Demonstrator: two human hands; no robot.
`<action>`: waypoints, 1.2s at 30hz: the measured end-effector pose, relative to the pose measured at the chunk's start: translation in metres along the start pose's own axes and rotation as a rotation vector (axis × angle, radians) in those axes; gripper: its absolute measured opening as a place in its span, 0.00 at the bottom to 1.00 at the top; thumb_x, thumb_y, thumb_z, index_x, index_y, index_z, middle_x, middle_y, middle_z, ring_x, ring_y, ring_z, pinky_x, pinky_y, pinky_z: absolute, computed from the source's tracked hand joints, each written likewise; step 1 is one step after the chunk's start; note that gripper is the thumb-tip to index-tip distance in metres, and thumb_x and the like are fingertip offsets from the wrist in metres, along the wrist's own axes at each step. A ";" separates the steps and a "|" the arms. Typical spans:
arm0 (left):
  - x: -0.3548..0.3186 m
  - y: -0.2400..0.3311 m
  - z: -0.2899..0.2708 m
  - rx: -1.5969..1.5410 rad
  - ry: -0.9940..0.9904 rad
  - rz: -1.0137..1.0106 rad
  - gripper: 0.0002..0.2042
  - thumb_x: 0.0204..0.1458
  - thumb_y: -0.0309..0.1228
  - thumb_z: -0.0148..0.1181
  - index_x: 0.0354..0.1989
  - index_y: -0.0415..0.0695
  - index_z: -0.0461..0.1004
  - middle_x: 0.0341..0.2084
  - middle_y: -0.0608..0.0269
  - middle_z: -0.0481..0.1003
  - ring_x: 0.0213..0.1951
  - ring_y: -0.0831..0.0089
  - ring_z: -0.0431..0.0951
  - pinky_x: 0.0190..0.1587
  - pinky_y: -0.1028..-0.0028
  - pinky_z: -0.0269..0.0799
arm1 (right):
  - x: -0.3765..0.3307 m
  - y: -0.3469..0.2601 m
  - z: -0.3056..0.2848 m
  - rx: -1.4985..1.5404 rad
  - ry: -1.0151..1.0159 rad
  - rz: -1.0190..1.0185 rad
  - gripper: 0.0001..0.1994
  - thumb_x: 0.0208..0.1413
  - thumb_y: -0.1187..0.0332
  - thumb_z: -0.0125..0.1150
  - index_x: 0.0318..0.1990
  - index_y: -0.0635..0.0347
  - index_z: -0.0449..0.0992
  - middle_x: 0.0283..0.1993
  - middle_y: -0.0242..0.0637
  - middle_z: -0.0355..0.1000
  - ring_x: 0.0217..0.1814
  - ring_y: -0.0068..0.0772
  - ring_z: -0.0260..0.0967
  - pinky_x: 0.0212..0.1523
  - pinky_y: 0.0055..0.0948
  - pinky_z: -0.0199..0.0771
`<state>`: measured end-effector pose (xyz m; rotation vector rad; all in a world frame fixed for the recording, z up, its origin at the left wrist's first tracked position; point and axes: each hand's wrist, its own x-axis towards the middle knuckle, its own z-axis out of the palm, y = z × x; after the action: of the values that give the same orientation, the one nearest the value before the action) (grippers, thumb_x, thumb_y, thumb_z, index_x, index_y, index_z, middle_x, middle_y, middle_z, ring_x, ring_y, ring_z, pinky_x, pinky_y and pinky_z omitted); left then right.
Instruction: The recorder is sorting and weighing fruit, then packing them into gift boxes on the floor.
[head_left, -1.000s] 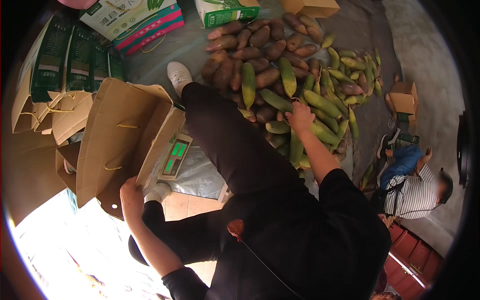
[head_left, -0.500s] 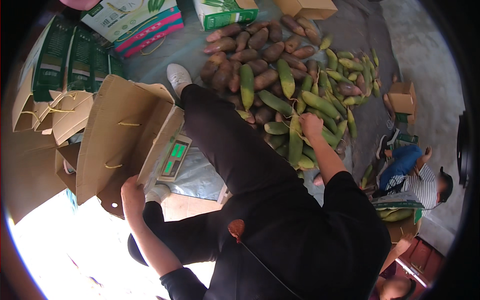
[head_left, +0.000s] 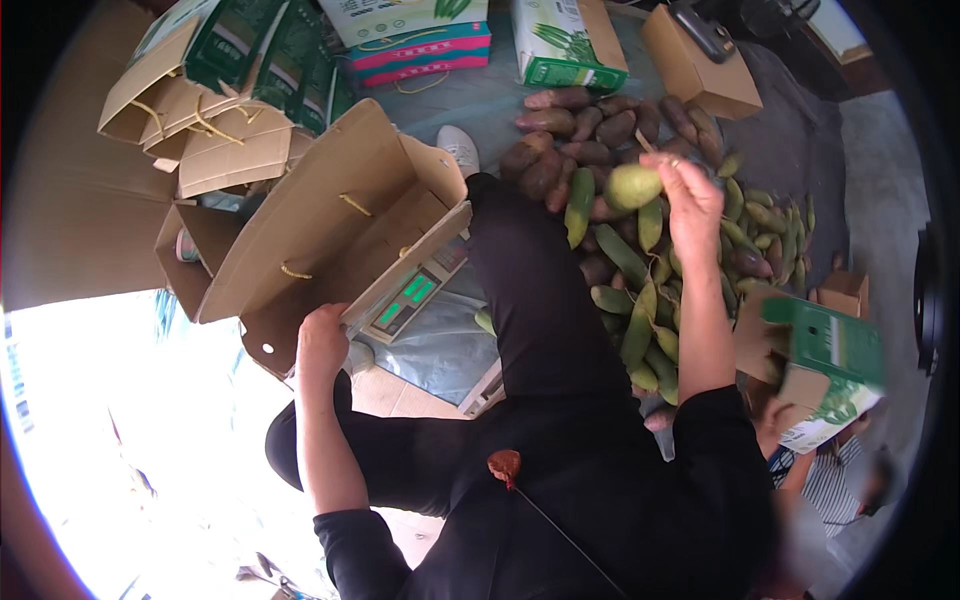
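My right hand (head_left: 690, 195) is raised over the vegetable pile, fingers pinched at the end of a green radish (head_left: 632, 188) seen nearly end-on. At the left, my left hand (head_left: 323, 338) grips the lower corner of an opened cardboard box (head_left: 300, 225) with yellow cord handles. That box rests on a digital scale (head_left: 410, 300) with lit green readouts. What lies at the bottom of the box is partly hidden by its walls. Below my right hand lie several more green radishes (head_left: 622, 255), beside reddish-brown root vegetables (head_left: 545, 165).
Stacked green-and-brown cartons (head_left: 235, 75) stand at the far left. A pink-and-teal box (head_left: 425, 58), a green-white carton (head_left: 565, 45) and a plain brown box (head_left: 700, 65) line the back. At right, another person's hand (head_left: 772, 425) touches a green carton (head_left: 835, 350).
My right hand has lifted a green radish off the pile and moved up with it. My left hand stays on the box. The view has shifted, and the co-worker's carton has been raised.
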<state>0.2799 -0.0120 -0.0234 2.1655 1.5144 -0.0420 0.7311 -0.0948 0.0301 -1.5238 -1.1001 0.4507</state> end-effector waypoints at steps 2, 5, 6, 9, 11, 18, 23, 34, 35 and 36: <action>-0.003 -0.004 0.002 0.018 0.006 0.007 0.15 0.41 0.18 0.53 0.40 0.41 0.77 0.34 0.49 0.75 0.40 0.52 0.74 0.45 0.61 0.70 | 0.020 -0.054 0.025 0.024 -0.023 -0.120 0.11 0.61 0.71 0.49 0.40 0.70 0.76 0.42 0.42 0.75 0.46 0.29 0.70 0.51 0.26 0.67; -0.003 -0.006 0.000 0.039 0.012 0.019 0.15 0.40 0.18 0.53 0.39 0.41 0.77 0.34 0.49 0.75 0.40 0.52 0.74 0.45 0.61 0.70 | 0.046 -0.105 0.064 0.327 -0.054 -0.341 0.10 0.60 0.72 0.51 0.39 0.70 0.77 0.38 0.37 0.77 0.40 0.23 0.71 0.46 0.22 0.69; 0.000 -0.005 0.002 0.041 0.005 0.025 0.15 0.40 0.18 0.53 0.39 0.41 0.77 0.34 0.49 0.75 0.40 0.52 0.74 0.45 0.60 0.70 | 0.050 -0.121 0.079 0.438 -0.111 -0.334 0.10 0.60 0.72 0.51 0.39 0.69 0.77 0.37 0.37 0.77 0.38 0.22 0.72 0.44 0.22 0.70; 0.001 -0.001 0.001 -0.023 -0.004 -0.017 0.15 0.40 0.18 0.53 0.39 0.41 0.76 0.35 0.48 0.75 0.41 0.52 0.74 0.45 0.60 0.70 | 0.060 -0.138 0.142 0.450 -0.219 -0.433 0.08 0.58 0.71 0.54 0.33 0.63 0.80 0.33 0.34 0.77 0.36 0.18 0.72 0.39 0.21 0.71; 0.001 -0.001 -0.001 -0.005 -0.003 -0.009 0.15 0.40 0.18 0.52 0.39 0.40 0.76 0.35 0.47 0.75 0.41 0.51 0.74 0.45 0.60 0.70 | 0.054 -0.137 0.192 0.483 -0.312 -0.397 0.07 0.56 0.72 0.56 0.34 0.64 0.79 0.34 0.35 0.77 0.37 0.22 0.73 0.40 0.21 0.72; 0.007 0.007 -0.001 -0.009 -0.021 0.000 0.16 0.40 0.18 0.53 0.40 0.39 0.76 0.34 0.44 0.75 0.40 0.49 0.74 0.44 0.58 0.70 | 0.005 -0.071 0.305 -0.343 -0.635 -0.624 0.03 0.45 0.67 0.58 0.27 0.49 0.77 0.27 0.34 0.75 0.32 0.39 0.74 0.32 0.37 0.72; 0.009 0.009 -0.004 -0.058 -0.066 -0.066 0.16 0.40 0.18 0.52 0.40 0.41 0.76 0.33 0.41 0.74 0.40 0.47 0.74 0.42 0.57 0.69 | -0.016 -0.048 0.302 -0.499 -0.860 -0.399 0.06 0.48 0.62 0.59 0.27 0.53 0.76 0.25 0.36 0.74 0.32 0.43 0.74 0.38 0.41 0.71; 0.010 0.004 -0.004 -0.060 -0.063 -0.036 0.16 0.41 0.18 0.53 0.41 0.38 0.75 0.35 0.42 0.74 0.42 0.47 0.73 0.44 0.58 0.69 | 0.017 -0.020 0.130 -0.160 -0.272 -0.182 0.08 0.49 0.67 0.60 0.36 0.58 0.77 0.33 0.40 0.75 0.37 0.44 0.73 0.36 0.37 0.72; 0.011 0.009 -0.006 -0.067 -0.073 -0.061 0.16 0.40 0.18 0.52 0.41 0.37 0.74 0.34 0.41 0.74 0.41 0.47 0.73 0.44 0.58 0.69 | 0.008 -0.003 0.116 -0.207 -0.269 -0.123 0.08 0.49 0.68 0.60 0.36 0.58 0.76 0.34 0.41 0.75 0.37 0.45 0.73 0.36 0.36 0.72; 0.011 0.008 -0.004 -0.069 -0.079 -0.056 0.16 0.40 0.18 0.52 0.41 0.37 0.74 0.34 0.41 0.74 0.41 0.47 0.73 0.44 0.58 0.69 | -0.002 0.013 0.101 -0.255 -0.264 -0.066 0.08 0.49 0.69 0.60 0.37 0.58 0.76 0.34 0.41 0.75 0.37 0.46 0.73 0.36 0.36 0.71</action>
<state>0.2903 -0.0031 -0.0202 2.0441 1.5092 -0.0920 0.6565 -0.0390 -0.0108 -1.6757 -1.4537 0.4898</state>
